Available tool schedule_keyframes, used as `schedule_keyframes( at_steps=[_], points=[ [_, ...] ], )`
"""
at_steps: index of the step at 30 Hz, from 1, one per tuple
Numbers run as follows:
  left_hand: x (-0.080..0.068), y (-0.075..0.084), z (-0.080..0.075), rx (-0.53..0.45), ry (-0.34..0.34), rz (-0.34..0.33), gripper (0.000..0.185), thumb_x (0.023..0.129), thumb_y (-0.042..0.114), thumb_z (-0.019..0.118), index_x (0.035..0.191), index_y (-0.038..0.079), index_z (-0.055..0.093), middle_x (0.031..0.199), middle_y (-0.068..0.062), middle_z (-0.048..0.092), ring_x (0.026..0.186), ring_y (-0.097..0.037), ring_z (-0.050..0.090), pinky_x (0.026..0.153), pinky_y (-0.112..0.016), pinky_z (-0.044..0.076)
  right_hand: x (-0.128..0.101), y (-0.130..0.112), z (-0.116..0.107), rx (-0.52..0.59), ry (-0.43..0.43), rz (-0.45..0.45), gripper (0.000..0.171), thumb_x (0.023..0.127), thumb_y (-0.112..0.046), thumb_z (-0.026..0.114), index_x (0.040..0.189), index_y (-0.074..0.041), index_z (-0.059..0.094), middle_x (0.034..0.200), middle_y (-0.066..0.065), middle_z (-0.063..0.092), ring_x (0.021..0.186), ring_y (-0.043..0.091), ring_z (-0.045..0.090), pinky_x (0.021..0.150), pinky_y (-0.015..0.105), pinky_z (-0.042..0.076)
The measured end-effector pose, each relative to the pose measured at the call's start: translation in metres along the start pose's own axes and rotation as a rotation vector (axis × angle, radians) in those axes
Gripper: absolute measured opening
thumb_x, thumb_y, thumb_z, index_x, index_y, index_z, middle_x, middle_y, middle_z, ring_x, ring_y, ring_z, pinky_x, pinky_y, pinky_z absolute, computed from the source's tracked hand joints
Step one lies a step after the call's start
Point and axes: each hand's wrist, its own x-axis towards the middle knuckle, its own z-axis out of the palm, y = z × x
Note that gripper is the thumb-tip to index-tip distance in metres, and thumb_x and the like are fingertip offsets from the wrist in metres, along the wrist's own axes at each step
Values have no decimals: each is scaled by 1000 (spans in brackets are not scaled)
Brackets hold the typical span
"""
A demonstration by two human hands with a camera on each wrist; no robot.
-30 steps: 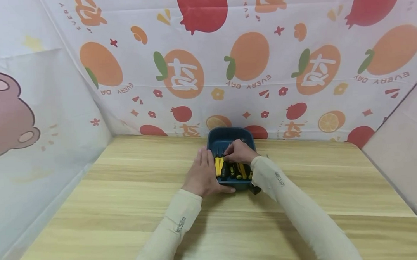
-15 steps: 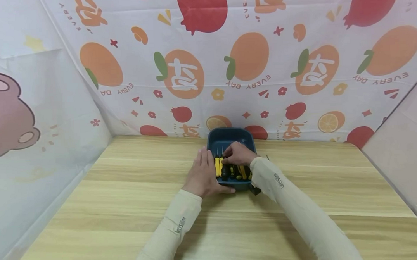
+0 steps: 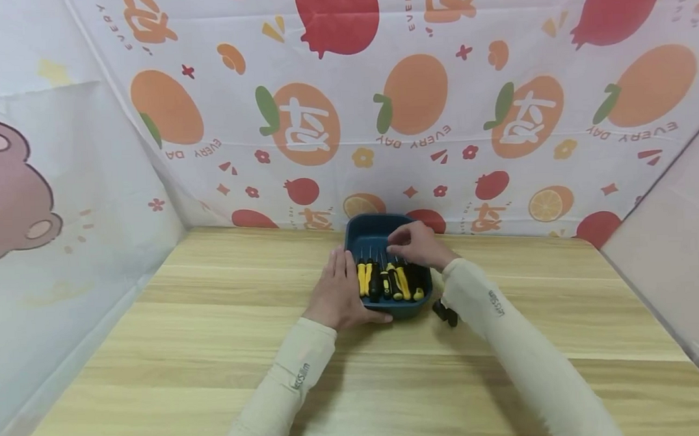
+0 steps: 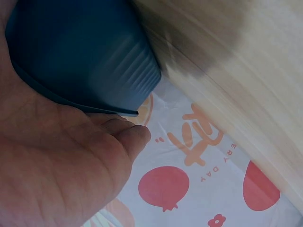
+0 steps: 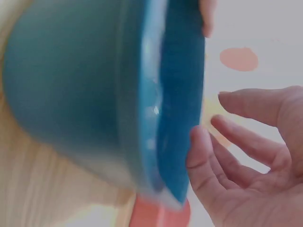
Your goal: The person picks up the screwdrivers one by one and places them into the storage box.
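A dark blue bin (image 3: pixel 373 224) stands at the table's back, against the printed cloth. Inside lie several screwdrivers (image 3: pixel 403 282) side by side, their yellow and black handles toward the front and thin shafts toward the back. My left hand (image 3: pixel 335 296) rests along the bin's left side, fingers straight, thumb stretched across the front wall. In the left wrist view its fingertips lie at the bin's rim (image 4: pixel 75 108). My right hand (image 3: pixel 418 244) is over the bin's right side. The right wrist view shows its fingers (image 5: pixel 201 156) apart and loosely bent beside the rim, holding nothing.
Black objects (image 3: pixel 445 312) lie on the wooden table (image 3: pixel 392 385) just right of the bin, partly behind the right sleeve. A fruit-print cloth (image 3: pixel 345 114) hangs right behind the bin, and pale cloth walls (image 3: pixel 90 190) stand at both sides.
My right hand has moved from the handles in the middle toward the right and up, its fingers spreading. More screwdriver handles and the black objects now show. My left hand stays put.
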Motion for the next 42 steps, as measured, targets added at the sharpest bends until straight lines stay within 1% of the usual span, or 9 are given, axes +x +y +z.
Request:
schedule_keyframes(
  at_steps=[4, 9, 13, 16, 20, 25, 29, 33, 42],
  points=[
    [2, 1, 1, -1, 0, 1, 145, 63, 86, 71, 158, -8, 15, 165, -26, 13, 153, -40, 14, 123, -46, 21, -11, 21, -19, -26, 98, -17, 30, 99, -16, 67, 123, 1, 68, 118, 15, 68, 105, 30, 64, 92, 44, 57],
    [2, 1, 0, 4, 12, 11, 145, 63, 86, 72, 157, -9, 16, 165, -28, 13, 153, -41, 14, 123, -47, 21, -29, 54, -39, -138, 126, 29, 31, 99, -16, 64, 122, 5, 66, 115, 20, 67, 104, 35, 64, 89, 49, 57],
    [2, 1, 0, 11, 2, 5, 145, 63, 86, 71, 157, -9, 15, 165, -27, 12, 153, -41, 13, 123, -46, 20, -39, 78, -48, -238, 90, 60, 35, 96, -16, 67, 121, 9, 66, 114, 24, 67, 105, 37, 64, 89, 52, 56],
    [2, 0, -1, 4, -11, 0, 145, 64, 86, 71, 158, -8, 13, 166, -26, 11, 153, -40, 12, 124, -46, 19, -45, 88, -50, -240, -3, 102, 42, 95, -19, 70, 123, 11, 63, 119, 27, 66, 107, 38, 64, 90, 52, 56],
    [1, -1, -2, -10, -6, -4, 145, 64, 85, 72, 158, -9, 14, 165, -27, 11, 153, -41, 13, 123, -47, 20, -52, 91, -50, -217, -131, 186, 50, 94, -26, 72, 127, 9, 61, 122, 23, 66, 99, 30, 68, 88, 48, 57],
    [0, 0, -3, -13, -9, -6, 145, 64, 84, 73, 158, -9, 14, 165, -27, 11, 153, -41, 13, 123, -47, 20, -57, 91, -44, -176, -205, 240, 45, 94, -24, 73, 123, 8, 61, 102, 13, 70, 72, 19, 69, 73, 36, 59],
    [1, 1, -3, -23, -17, -9, 146, 63, 84, 73, 158, -8, 11, 166, -27, 10, 153, -41, 12, 124, -47, 19, -58, 92, -39, -148, -198, 238, 28, 95, -16, 71, 111, 6, 64, 85, 9, 69, 63, 17, 67, 64, 33, 60],
    [2, 0, -2, -20, -17, -10, 146, 63, 84, 73, 158, -8, 12, 166, -27, 10, 153, -40, 12, 124, -46, 19, -57, 93, -36, -140, -184, 235, 16, 96, -13, 69, 98, 2, 67, 77, 8, 68, 61, 18, 66, 62, 34, 60],
    [3, -1, -2, -12, -20, -9, 146, 63, 85, 72, 158, -8, 14, 166, -27, 10, 153, -40, 12, 124, -46, 19, -55, 90, -44, -133, -113, 275, 14, 94, -11, 65, 87, -4, 75, 79, 6, 70, 70, 18, 65, 67, 30, 57]
  ],
)
